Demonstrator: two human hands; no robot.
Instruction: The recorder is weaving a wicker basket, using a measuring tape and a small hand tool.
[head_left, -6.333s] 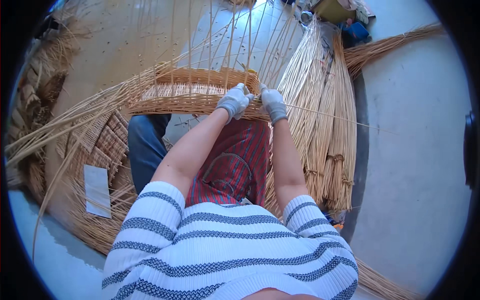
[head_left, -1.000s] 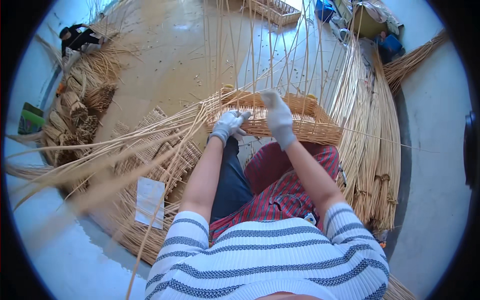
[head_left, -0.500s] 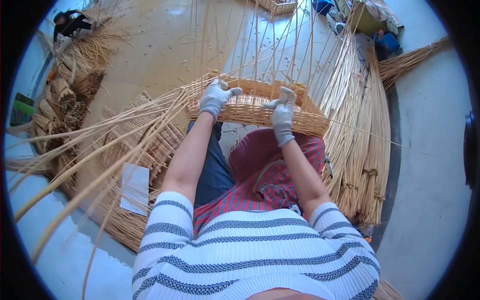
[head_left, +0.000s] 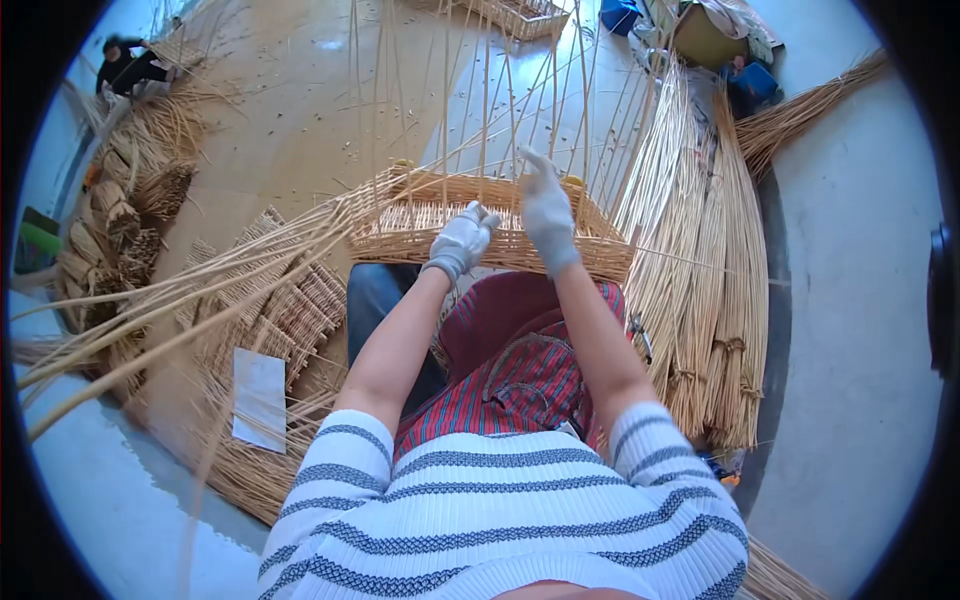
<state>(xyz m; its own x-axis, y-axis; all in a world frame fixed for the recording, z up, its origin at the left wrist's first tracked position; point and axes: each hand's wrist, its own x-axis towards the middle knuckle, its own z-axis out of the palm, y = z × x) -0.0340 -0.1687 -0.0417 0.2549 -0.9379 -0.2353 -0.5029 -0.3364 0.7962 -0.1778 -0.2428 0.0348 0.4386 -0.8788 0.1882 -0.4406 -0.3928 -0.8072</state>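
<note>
A long wicker basket (head_left: 585, 257) with low woven sides rests across my lap, and tall thin upright stakes (head_left: 487, 95) rise from its far side. My left hand (head_left: 463, 240), in a pale grey glove, is at the middle of the near wall; its fingers are curled closed, and what they pinch is hidden. To its right, my gloved right hand (head_left: 547, 208) is raised over the basket with fingers stretched upward among the stakes, slightly blurred. A bunch of long loose rods (head_left: 190, 315) fans out from the basket's left end.
Tied bundles of pale rods (head_left: 735, 340) lie on the right. Flat woven panels (head_left: 285, 315) and a white sheet (head_left: 260, 398) lie at the left. Another basket (head_left: 520, 18) and a blue container (head_left: 618, 15) stand far ahead. A person (head_left: 130, 65) sits at the far left.
My left hand has come off the basket's far left side and moved right and nearer, to the near wall. My right hand has risen and shifted slightly left, its fingers now stretched upward.
</note>
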